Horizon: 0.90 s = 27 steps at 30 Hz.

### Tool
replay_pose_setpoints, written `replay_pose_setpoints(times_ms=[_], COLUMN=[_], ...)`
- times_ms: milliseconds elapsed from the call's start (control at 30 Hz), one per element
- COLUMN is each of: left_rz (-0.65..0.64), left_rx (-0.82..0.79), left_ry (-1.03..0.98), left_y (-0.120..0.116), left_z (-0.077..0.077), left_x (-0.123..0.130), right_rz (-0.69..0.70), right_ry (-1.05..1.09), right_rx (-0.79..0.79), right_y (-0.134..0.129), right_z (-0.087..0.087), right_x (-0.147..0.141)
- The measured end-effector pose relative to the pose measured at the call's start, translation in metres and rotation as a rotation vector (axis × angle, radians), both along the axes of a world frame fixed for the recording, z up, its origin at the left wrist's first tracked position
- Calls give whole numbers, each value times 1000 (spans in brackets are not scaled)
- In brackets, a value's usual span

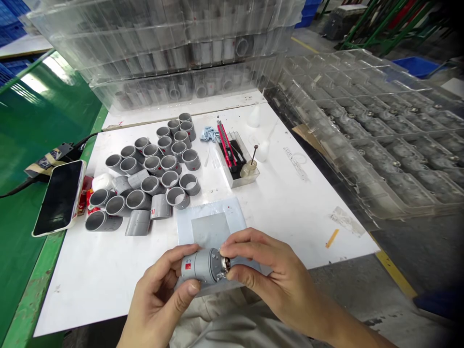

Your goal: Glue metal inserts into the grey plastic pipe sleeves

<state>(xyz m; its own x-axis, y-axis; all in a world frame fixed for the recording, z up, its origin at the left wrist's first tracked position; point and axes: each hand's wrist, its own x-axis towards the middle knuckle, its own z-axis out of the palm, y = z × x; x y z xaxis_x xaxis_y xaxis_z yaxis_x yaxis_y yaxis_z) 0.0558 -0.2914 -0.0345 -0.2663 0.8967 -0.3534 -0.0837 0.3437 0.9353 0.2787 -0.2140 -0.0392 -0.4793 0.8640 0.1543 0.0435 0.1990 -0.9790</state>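
Note:
A grey cylindrical part (201, 267) with a small red mark lies sideways between my hands, just above the front edge of the table. My left hand (161, 285) grips its left end, thumb below and fingers on top. At the right end sits a small metallic fitting (225, 263). My right hand (266, 263) pinches around that end between thumb and fingers, partly covering the fitting. Beneath the part lies a light blue sheet with a grey square pad (210, 229).
Several grey rings (170, 164) crowd the table's left half. A phone (59, 197) rests at the left edge. Behind the blue sheet stands a small tray (237, 181) holding a red cutter (226, 145). Stacked clear trays (145, 96) rise at the back; more plastic trays (384, 145) are at right.

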Motion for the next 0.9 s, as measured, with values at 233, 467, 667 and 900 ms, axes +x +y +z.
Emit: replay_pose_setpoints(times_ms=[233,467,667,900], left_rz=[7,-21,-24,-24], left_rx=[11,4,0,2], left_ry=[-15,-12,1,32], left_y=[0,0,4,4], left_z=[-1,-1,0,-2], left_x=[0,0,-1,-4], right_rz=[-22,-24,-46,-58], right_ry=[29,39,52,25], right_rx=[-37,-75,-193,-271], right_y=[-2,-3,1,3], right_z=[-1,-2,3,9], right_x=[0,-1,-9,-15])
